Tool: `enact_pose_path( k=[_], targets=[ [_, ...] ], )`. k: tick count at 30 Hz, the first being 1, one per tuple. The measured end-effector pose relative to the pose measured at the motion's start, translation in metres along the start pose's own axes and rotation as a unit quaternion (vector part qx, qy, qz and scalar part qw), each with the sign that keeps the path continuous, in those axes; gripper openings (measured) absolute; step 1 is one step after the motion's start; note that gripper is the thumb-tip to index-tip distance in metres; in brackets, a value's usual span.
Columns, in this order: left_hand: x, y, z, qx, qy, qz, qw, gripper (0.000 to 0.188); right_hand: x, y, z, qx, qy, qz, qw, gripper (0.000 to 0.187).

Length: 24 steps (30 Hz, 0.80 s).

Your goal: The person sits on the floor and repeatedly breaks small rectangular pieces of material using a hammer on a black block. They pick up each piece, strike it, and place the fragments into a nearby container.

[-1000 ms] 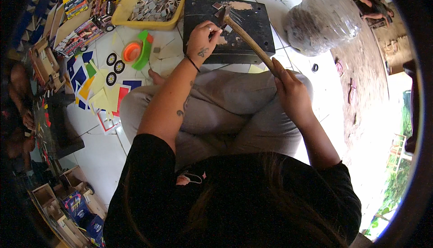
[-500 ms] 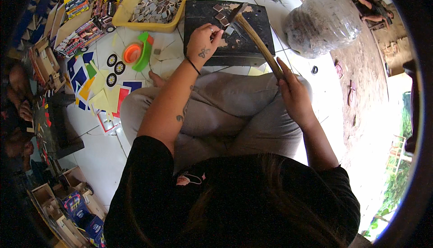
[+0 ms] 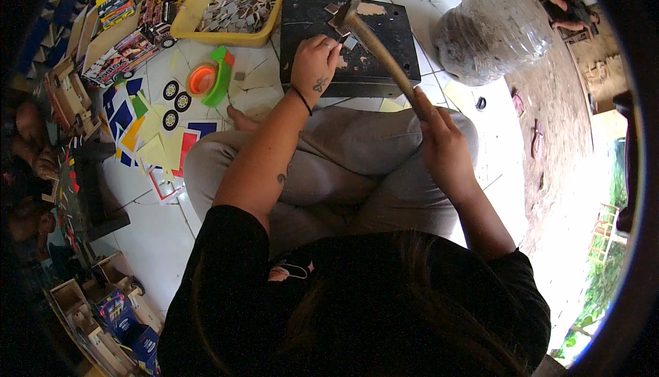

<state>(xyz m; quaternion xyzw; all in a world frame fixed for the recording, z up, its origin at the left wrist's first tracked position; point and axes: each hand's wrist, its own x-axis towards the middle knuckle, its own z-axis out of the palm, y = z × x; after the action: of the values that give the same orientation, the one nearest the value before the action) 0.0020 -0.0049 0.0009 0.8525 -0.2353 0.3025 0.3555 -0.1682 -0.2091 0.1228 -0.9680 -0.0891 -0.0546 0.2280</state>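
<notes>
My right hand (image 3: pixel 446 147) is wrapped round the lower end of the wooden handle of a hammer (image 3: pixel 384 54). The hammer's metal head is over the far part of a black box (image 3: pixel 377 87) in front of my crossed legs. My left hand (image 3: pixel 316 63) is closed in a pinch at the left of the box top, just below the hammer head. A dark thin thing shows at its fingertips, too hidden to name. Beside those fingers lies a small pale square piece (image 3: pixel 351 42); a brown square piece (image 3: pixel 333 8) lies farther back, partly behind the hammer head.
A yellow basin (image 3: pixel 180 30) of small square pieces stands behind left. Black wheels (image 3: pixel 170 120), coloured sheets (image 3: pixel 151 150), a green-and-orange tape dispenser (image 3: pixel 220 78) and toy trucks (image 3: pixel 120 54) lie left. A stuffed clear plastic bag (image 3: pixel 491 34) sits right. Another person's hands (image 3: pixel 44 164) are far left.
The hammer head has swung left and closer to my left hand. My left hand has shifted slightly right, and the dark blade-like thing at its fingertips is now mostly hidden.
</notes>
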Motion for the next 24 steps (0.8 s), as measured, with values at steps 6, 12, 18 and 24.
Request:
enact_pose_path(
  k=[6,12,18,24],
  targets=[
    [-0.0005,-0.001,0.0013,-0.014,0.004,0.002,1.0,0.011,-0.0021,0.0026,-0.0005,0.004,-0.009,-0.007,1.0,0.063],
    [-0.0024,-0.0014,0.0006,-0.023,-0.007,0.001,1.0,0.011,-0.003,0.0054,0.0034,0.039,-0.001,0.008,0.999,0.063],
    [-0.0045,-0.0008,0.0011,-0.029,-0.006,-0.019,0.999,0.013,-0.0013,0.0053,0.0023,0.043,-0.007,0.006,0.999,0.063],
    [-0.0049,-0.0014,0.0014,-0.025,-0.008,-0.024,0.999,0.013,-0.0002,0.0061,0.0065,0.049,0.002,0.014,0.999,0.058]
  ],
)
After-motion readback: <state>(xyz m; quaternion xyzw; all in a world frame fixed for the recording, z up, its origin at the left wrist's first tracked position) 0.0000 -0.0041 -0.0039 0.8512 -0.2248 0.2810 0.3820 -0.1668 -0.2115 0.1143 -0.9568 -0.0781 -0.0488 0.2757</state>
